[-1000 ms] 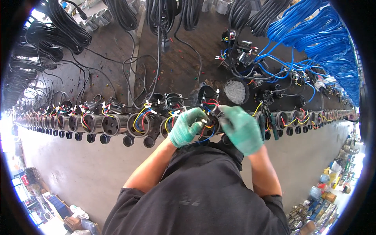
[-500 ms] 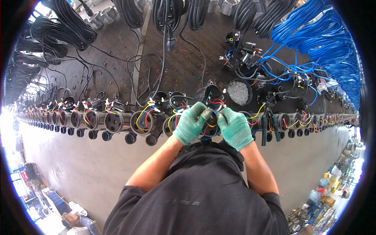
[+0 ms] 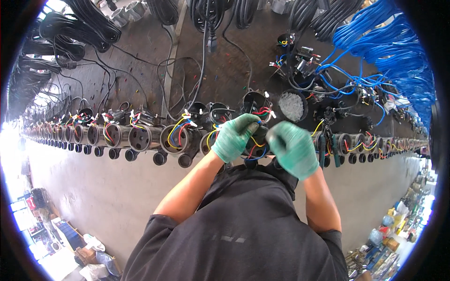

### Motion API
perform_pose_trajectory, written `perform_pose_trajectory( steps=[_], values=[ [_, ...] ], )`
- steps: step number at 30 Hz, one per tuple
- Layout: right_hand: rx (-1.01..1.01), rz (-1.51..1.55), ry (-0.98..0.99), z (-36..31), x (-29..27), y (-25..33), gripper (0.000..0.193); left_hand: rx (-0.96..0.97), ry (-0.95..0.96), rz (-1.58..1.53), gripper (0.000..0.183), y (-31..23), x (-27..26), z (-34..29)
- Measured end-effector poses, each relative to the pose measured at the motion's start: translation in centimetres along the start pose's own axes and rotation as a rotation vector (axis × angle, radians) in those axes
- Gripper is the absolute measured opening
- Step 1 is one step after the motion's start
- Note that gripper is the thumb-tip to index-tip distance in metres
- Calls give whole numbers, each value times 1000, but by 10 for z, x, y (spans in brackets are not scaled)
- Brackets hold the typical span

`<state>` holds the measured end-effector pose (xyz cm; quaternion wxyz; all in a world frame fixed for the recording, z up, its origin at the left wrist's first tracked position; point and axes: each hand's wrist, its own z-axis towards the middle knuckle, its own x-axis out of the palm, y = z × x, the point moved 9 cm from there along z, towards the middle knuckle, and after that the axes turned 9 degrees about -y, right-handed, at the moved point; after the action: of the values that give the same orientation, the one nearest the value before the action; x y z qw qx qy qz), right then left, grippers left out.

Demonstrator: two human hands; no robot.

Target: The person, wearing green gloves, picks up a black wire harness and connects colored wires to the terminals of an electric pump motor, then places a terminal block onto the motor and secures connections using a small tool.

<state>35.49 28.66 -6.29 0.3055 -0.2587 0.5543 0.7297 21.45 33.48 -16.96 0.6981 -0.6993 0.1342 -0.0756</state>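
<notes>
Both my hands wear green knit gloves. My left hand (image 3: 234, 137) is closed in a pinch on thin coloured wires; a bit of blue shows at its thumb tip. Below its fingers, blue, red and yellow wires (image 3: 258, 146) come from a round housing mostly hidden by my hands. My right hand (image 3: 294, 149) is beside it, curled and smeared by motion; whether it holds anything does not show. Just beyond the hands sits an open black motor part (image 3: 253, 100) with red wires and white connectors. A black bowl of small clear pieces (image 3: 291, 107) stands beyond my right hand.
Pliers with dark green handles (image 3: 332, 143) hang at the bench edge to the right. A row of round housings (image 3: 176, 139) with coloured wires lines that edge. Coiled black cables (image 3: 206, 14) and blue cables (image 3: 398, 51) lie along the far side; loose black cords cross the dark bench (image 3: 140, 61).
My right hand has moved away from the left, to the right and slightly nearer me. My left hand stays pinched near the wires. The whole view has shifted slightly.
</notes>
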Motion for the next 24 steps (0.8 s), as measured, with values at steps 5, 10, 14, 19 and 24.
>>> perform_pose_trajectory(
  steps=[5, 10, 14, 19, 24],
  values=[
    [-167, -288, 298, -45, 54, 13, 24, -57, 18, -66, 15, -2, 5, 1],
    [-148, -87, 266, -47, 42, 15, 14, -125, 44, -152, 16, 11, 4, 3],
    [-25, 200, 157, -41, 20, -1, 13, -106, 140, -59, 18, -6, 10, 1],
    [324, 511, 148, -37, 22, -17, 10, -49, 189, 41, 18, -1, 18, -1],
    [625, 837, 39, -38, 25, -27, 12, -17, 49, -6, 20, 8, 14, 0]
  ],
)
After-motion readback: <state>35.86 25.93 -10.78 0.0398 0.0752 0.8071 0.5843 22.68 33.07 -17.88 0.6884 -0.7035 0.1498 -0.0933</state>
